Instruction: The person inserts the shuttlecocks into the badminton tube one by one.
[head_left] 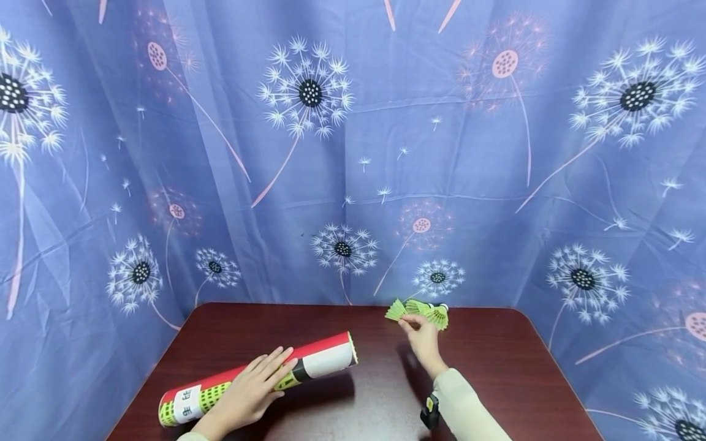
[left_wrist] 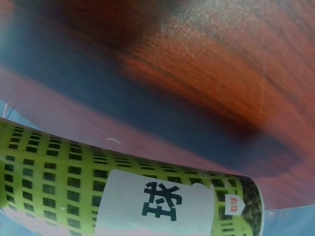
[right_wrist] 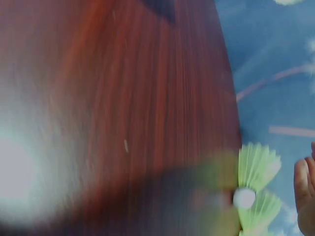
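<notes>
At left, tube (head_left: pixel 325 357) under outstretched left hand (head_left: pixel 250 390), farther right, green shuttlecock (head_left: pixel 394 310) pinched by right hand (head_left: pixel 423 342)

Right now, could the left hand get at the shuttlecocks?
Probably not from here: the left hand rests on the tube, well short of the shuttlecocks, and the right hand, seemingly pinching one, is right at them.

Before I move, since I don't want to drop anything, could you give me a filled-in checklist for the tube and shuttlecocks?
1. Left hand touching the shuttlecock tube: ok.
2. Right hand at the leftmost shuttlecock: ok.
3. Pinch firm: cannot tell, fingers hide its base.
4. Other shuttlecocks well inside the table's back edge: not ok, they sit right by it.
5. Tube's right-hand end uncovered: cannot tell.
</notes>
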Demonstrator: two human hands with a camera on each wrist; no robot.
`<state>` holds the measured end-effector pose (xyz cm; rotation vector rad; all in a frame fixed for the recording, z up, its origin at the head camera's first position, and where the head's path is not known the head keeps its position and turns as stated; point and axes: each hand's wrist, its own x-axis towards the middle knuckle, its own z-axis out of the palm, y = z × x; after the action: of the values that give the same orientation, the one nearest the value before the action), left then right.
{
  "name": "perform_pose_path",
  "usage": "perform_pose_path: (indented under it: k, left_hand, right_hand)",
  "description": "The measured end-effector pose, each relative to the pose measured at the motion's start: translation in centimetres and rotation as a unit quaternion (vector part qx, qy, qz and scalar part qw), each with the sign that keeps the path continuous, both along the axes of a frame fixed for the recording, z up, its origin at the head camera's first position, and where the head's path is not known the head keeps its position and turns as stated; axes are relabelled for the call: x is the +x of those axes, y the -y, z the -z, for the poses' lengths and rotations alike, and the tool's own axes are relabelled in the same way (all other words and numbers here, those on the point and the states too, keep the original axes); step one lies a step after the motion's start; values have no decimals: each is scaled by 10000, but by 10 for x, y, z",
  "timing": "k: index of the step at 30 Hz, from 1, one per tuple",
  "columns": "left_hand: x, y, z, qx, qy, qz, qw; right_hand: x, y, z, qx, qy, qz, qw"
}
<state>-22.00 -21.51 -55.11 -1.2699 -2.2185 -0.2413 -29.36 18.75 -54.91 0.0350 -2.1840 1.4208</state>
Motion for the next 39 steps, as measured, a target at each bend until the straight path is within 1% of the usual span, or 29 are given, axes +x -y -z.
perform_pose_path:
  k: [3,7,10,13,16,19,24,29,35,37,39]
  left_hand:
    - [0,0,2,-4,19,-23,10000]
    - [0,1,2,-4,-24,-48,10000]
    - [0,1,2,-32,28,-23,10000]
    - [0,2,1,-98,66,-39,9999]
    - [0,2,-1,-170,46,-103,9998]
    - [-1,2,-1,-179,17,-128,9998]
    - [0,2,2,-159,36,-107,9998]
    - [1,3,5,-139,84,-126,9998]
    - [2,6,5,-90,120,-170,9997]
    - [2,6,5,-68,91,-179,9998]
    - [2,6,6,-56,54,-189,9998]
  right_hand:
    - [-7,-19,2,156,-98,462,9988]
    - [-16,-44,6,296,-245,1111,9931]
    - [-19,-60,10,261,-273,1390,9896]
    - [-23,-71,15,247,-132,1555,9874]
    - [-25,-78,19,217,122,1665,9857]
    - [-29,-80,20,143,334,1689,9850]
    - [-32,-82,20,238,539,1658,9844]
    - [-31,-86,18,311,741,1841,9796]
    - [-31,-90,19,220,968,2106,9725]
    - [-31,-92,20,233,1005,2138,9714]
    - [-31,-94,22,249,1049,2073,9723]
